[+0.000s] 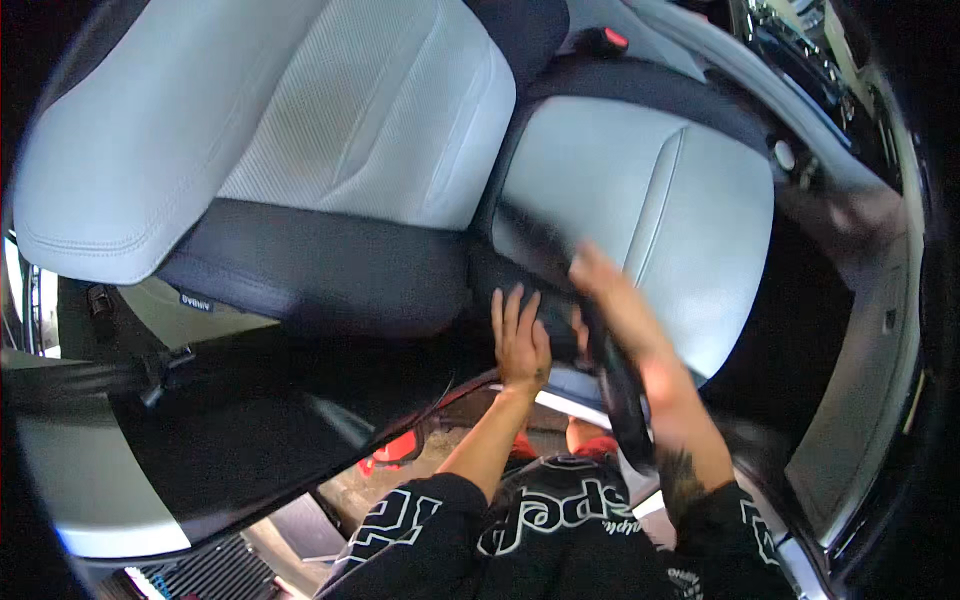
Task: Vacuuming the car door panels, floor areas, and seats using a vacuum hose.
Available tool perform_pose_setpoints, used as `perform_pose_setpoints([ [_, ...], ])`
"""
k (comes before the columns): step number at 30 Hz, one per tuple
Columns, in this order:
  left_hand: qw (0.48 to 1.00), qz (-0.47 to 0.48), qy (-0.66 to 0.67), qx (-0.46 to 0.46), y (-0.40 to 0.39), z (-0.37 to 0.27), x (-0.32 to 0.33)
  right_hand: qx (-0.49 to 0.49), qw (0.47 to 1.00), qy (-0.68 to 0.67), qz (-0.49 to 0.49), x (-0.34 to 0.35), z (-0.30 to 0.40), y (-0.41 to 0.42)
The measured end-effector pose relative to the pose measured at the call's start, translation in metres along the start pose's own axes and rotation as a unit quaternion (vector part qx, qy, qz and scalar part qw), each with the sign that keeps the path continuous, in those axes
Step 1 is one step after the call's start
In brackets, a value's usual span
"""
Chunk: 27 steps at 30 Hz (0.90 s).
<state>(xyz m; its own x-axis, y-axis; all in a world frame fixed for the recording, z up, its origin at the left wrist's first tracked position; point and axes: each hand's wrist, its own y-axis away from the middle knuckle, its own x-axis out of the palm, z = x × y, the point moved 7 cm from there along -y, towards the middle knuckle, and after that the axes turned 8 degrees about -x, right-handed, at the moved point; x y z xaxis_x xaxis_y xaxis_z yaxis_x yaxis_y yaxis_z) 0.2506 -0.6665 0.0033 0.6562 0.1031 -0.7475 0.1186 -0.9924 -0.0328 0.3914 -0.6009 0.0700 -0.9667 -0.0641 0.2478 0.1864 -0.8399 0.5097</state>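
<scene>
My left hand (521, 349) lies with its fingers extended against the dark lower side of a car seat, by the corner between backrest and cushion. The right hand (600, 281) grips a long black hose (622, 397) with a dark nozzle-like end (536, 232), blurred by motion. That end is over the near rear edge of the light grey seat cushion (705, 247); whether it touches is unclear. The hose runs back beneath my right forearm towards my body. To the left is the grey seat backrest (360, 112) with its dark side panel.
A seat belt buckle (616, 37) with a red button is beyond the cushion. The door sill (574, 405) crosses in front of me. At right is the grey door-side trim (847, 390); at lower left, a red object (397, 448) lies on the floor outside.
</scene>
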Motion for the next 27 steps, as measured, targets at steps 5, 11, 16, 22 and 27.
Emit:
perform_pose_setpoints([
  [5, 0.930, 0.057, 0.350, -0.097, 0.002, 0.027, 0.026, -0.117, 0.949, 0.284, -0.073, 0.030, -0.046, -0.026],
  [11, 0.995, 0.093, -0.018, -0.012, 0.013, 0.007, 0.001, 0.045, 0.935, 0.337, 0.098, 0.022, 0.017, 0.027],
  [16, 0.993, 0.112, 0.018, -0.016, 0.030, 0.014, -0.001, -0.041, 0.820, 0.560, 0.113, 0.083, 0.022, -0.009],
  [22, 0.997, 0.064, -0.011, 0.030, 0.013, -0.025, -0.053, 0.060, 0.748, 0.635, 0.184, -0.022, 0.070, 0.133],
  [27, 0.996, 0.074, 0.007, 0.048, 0.002, -0.024, -0.057, 0.078, 0.794, 0.599, 0.064, -0.129, 0.122, 0.248],
])
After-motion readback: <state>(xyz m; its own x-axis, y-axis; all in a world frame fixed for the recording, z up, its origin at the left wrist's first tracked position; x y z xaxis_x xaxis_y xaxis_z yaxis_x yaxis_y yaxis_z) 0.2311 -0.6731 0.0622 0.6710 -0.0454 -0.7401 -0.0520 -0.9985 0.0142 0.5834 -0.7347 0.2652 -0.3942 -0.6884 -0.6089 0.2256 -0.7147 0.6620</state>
